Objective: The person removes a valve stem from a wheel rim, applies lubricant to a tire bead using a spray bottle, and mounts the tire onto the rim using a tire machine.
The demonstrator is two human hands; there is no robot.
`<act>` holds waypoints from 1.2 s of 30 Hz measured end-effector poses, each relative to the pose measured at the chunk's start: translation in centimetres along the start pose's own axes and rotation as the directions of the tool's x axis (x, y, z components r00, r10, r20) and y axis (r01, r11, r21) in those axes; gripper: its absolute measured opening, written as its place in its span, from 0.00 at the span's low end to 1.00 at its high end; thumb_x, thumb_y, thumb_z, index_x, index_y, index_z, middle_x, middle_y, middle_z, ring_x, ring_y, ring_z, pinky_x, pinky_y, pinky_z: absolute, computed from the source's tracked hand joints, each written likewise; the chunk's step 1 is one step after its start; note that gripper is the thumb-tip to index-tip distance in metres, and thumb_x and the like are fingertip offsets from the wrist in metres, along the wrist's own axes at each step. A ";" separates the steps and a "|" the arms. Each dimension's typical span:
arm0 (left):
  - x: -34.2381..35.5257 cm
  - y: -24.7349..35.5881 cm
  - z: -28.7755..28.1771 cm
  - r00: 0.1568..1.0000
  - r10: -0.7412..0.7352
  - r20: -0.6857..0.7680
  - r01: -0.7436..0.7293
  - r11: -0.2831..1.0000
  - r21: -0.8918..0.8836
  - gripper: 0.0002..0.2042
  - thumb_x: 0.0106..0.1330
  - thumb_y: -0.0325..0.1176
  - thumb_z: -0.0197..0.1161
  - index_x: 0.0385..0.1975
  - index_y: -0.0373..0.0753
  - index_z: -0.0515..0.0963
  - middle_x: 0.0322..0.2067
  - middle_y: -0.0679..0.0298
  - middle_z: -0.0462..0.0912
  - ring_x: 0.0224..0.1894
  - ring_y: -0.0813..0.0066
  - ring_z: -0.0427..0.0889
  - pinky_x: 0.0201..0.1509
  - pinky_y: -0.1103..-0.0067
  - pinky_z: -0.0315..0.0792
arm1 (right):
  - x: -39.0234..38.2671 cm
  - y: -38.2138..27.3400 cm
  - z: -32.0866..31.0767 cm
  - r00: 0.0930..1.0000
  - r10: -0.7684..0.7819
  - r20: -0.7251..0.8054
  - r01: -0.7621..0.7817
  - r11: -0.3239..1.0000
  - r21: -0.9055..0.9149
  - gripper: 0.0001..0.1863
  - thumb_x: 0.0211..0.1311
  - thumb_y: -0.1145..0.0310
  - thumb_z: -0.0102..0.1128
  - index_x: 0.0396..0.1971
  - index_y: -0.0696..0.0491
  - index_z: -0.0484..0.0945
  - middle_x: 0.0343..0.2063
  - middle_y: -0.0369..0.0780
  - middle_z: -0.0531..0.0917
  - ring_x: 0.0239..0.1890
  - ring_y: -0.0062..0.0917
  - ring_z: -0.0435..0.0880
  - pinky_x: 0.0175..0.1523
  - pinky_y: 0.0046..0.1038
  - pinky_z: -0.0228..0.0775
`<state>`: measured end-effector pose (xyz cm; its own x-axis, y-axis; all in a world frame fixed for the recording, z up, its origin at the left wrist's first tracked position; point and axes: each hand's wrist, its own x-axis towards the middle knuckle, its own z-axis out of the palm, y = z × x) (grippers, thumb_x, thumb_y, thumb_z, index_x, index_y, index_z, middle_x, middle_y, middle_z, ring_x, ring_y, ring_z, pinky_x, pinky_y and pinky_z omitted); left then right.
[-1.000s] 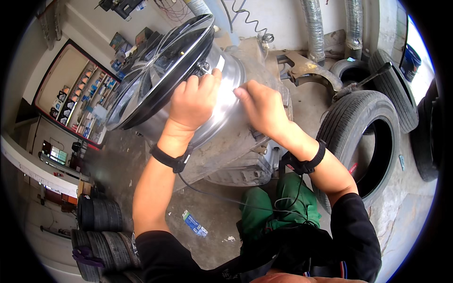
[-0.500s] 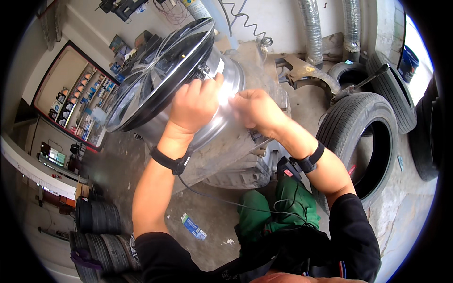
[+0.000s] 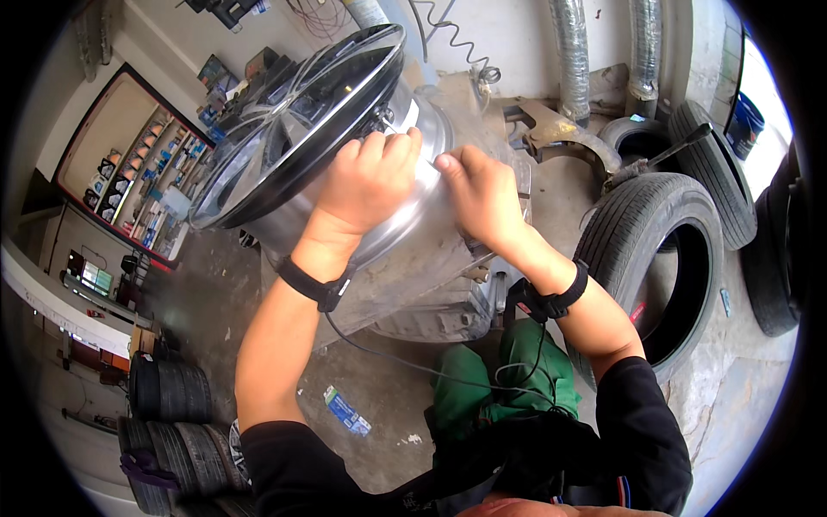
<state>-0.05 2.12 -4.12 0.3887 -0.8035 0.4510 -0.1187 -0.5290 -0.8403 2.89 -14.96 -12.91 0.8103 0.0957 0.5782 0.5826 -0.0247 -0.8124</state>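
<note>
On a grey machine (image 3: 379, 280), a silver and black wheel (image 3: 276, 110) sits tilted before the person. To the right is a black tyre (image 3: 633, 215). The left hand (image 3: 370, 177) is curled over the wheel's barrel; the right hand (image 3: 484, 194) is apart, fingers bent. Their grip I cannot tell.

The wheel rim (image 3: 314, 155) is gleaming silver with a black band; left of it, a cabinet (image 3: 112, 121) is showing beige inside a black-and-red border; below it, trousers (image 3: 461, 388) are showing green, a packet (image 3: 346, 411) blue, white and green; to its right, a tyre (image 3: 620, 233) is showing grooved black, a bucket (image 3: 746, 125) deep blue.
</note>
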 end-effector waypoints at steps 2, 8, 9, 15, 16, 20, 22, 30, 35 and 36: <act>0.0 -0.2 0.0 1.000 0.004 -0.002 -0.004 1.000 0.020 0.14 0.58 0.34 0.61 0.43 0.41 0.84 0.26 0.74 0.70 0.27 0.79 0.72 0.27 0.80 0.63 | 1.2 -1.0 -1.0 0.794 0.451 0.408 -0.608 0.585 0.537 0.20 0.77 0.56 0.57 0.29 0.57 0.78 0.16 0.38 0.77 0.15 0.24 0.71 0.21 0.27 0.61; 0.1 0.0 -0.2 1.000 -0.020 0.023 0.020 1.000 0.018 0.15 0.60 0.33 0.61 0.45 0.41 0.85 0.26 0.73 0.71 0.26 0.78 0.71 0.27 0.79 0.64 | 1.0 -0.4 -1.2 0.809 0.391 0.438 -0.581 0.644 0.498 0.22 0.79 0.52 0.54 0.35 0.58 0.79 0.19 0.32 0.75 0.16 0.15 0.67 0.19 0.20 0.55; 0.2 0.1 0.0 1.000 -0.021 0.019 0.021 1.000 0.005 0.15 0.60 0.33 0.60 0.45 0.41 0.85 0.26 0.73 0.71 0.26 0.78 0.71 0.27 0.80 0.64 | 0.9 -0.1 -1.2 0.823 0.374 0.427 -0.561 0.655 0.507 0.22 0.78 0.53 0.54 0.35 0.58 0.80 0.19 0.32 0.75 0.16 0.14 0.67 0.19 0.20 0.54; 0.1 0.0 -0.2 0.999 -0.009 0.038 0.008 1.000 0.015 0.15 0.59 0.34 0.60 0.45 0.40 0.85 0.25 0.73 0.70 0.26 0.78 0.71 0.27 0.80 0.64 | 1.8 0.7 -1.1 0.675 0.433 0.598 -0.736 0.344 0.583 0.17 0.78 0.59 0.54 0.33 0.57 0.79 0.21 0.29 0.72 0.19 0.12 0.61 0.21 0.19 0.52; 0.1 0.1 -0.2 0.999 -0.006 0.037 0.006 1.000 0.013 0.15 0.59 0.34 0.60 0.45 0.40 0.85 0.25 0.73 0.70 0.26 0.78 0.71 0.27 0.80 0.64 | 1.8 1.0 -1.1 0.630 0.431 0.646 -0.770 0.246 0.588 0.17 0.78 0.60 0.54 0.32 0.57 0.79 0.21 0.29 0.72 0.19 0.12 0.60 0.21 0.19 0.51; -0.1 0.0 -0.3 0.999 -0.002 0.038 0.001 1.000 0.024 0.16 0.58 0.33 0.61 0.47 0.40 0.85 0.25 0.73 0.70 0.27 0.78 0.72 0.27 0.80 0.64 | 1.7 0.5 -0.2 0.733 0.452 0.509 -0.680 0.482 0.552 0.16 0.78 0.59 0.55 0.32 0.56 0.79 0.19 0.28 0.70 0.18 0.12 0.61 0.21 0.19 0.52; -0.1 0.0 -0.3 1.000 -0.010 0.029 0.010 1.000 -0.012 0.17 0.58 0.33 0.62 0.48 0.40 0.85 0.25 0.73 0.70 0.27 0.79 0.72 0.27 0.80 0.65 | 1.5 -0.4 -0.5 0.782 0.452 0.429 -0.623 0.576 0.529 0.16 0.77 0.59 0.56 0.33 0.56 0.80 0.19 0.28 0.70 0.18 0.12 0.62 0.21 0.19 0.53; 0.4 -0.1 -1.0 0.998 0.005 -0.061 -0.009 0.998 -0.063 0.15 0.62 0.35 0.65 0.49 0.41 0.85 0.24 0.73 0.70 0.26 0.79 0.73 0.27 0.80 0.66 | 1.5 0.2 -1.7 0.992 0.008 -0.125 -0.009 1.000 -0.004 0.19 0.72 0.57 0.63 0.28 0.58 0.81 0.17 0.44 0.81 0.18 0.28 0.77 0.27 0.32 0.70; 0.7 0.0 -0.9 0.988 -0.114 -0.101 0.102 0.988 -0.113 0.09 0.64 0.36 0.68 0.41 0.43 0.83 0.24 0.72 0.70 0.26 0.76 0.73 0.28 0.79 0.66 | 2.4 -0.2 -3.0 0.976 -0.169 -0.140 0.151 0.980 -0.128 0.17 0.70 0.59 0.66 0.28 0.58 0.81 0.17 0.44 0.80 0.17 0.29 0.75 0.27 0.32 0.69; 0.5 0.0 -0.8 0.990 -0.114 -0.085 0.102 0.986 -0.135 0.07 0.64 0.36 0.68 0.39 0.43 0.82 0.24 0.71 0.70 0.26 0.75 0.74 0.28 0.78 0.67 | 2.4 -0.4 -3.1 0.966 -0.216 -0.143 0.196 0.970 -0.142 0.16 0.69 0.59 0.67 0.28 0.57 0.82 0.17 0.44 0.79 0.17 0.28 0.75 0.27 0.32 0.69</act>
<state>-0.55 1.47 -3.66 0.3210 -0.7582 0.5675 -0.2007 -0.6401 -0.7416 4.81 -17.84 -10.99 0.6655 -0.0451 0.7450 0.7333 -0.1467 -0.6639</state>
